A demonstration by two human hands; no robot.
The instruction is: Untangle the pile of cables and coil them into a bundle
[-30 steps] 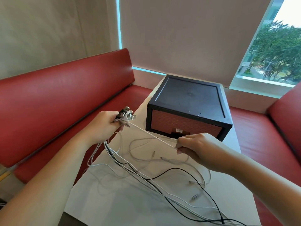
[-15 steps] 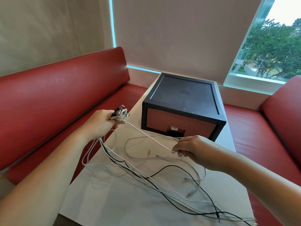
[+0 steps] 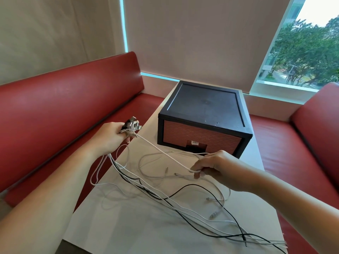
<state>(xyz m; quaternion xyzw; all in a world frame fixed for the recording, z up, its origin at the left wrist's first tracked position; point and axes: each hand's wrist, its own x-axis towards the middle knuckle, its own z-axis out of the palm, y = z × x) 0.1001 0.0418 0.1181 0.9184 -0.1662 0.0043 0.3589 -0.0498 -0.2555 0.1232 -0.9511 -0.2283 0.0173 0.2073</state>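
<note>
Head view: the left grip point(image 3: 110, 139) is clenched around a cluster of plugs point(image 3: 131, 125), raised just beyond the left edge of the surface point(image 3: 128, 231). Judgement: the ends are gathered in one fist so that all cables share a common start from which a coil can be built.

Below the fist the cables point(image 3: 165, 197), white and black, hang down and trail across the surface toward its near right corner. They cross one another in several places. A few free ends lie loose among them. No coil is formed.

The right grip point(image 3: 218, 169) pinches a single white cable point(image 3: 161, 153) between thumb and fingertips, low over the surface and in front of the box point(image 3: 205, 114). This cable runs straight and taut from the plugs to the pinch. Judgement: the tension isolates one strand so it can be traced clear of the loops beneath.

The box stands at the far end of the surface; one white loop lies near its front face. A red seat point(image 3: 64, 107) borders the surface.

Assessment: untangling is under way, coiling not begun. Risk: a hard pull on the taut strand could tighten a crossing into a knot, and the ends at the near right corner could slip off.
</note>
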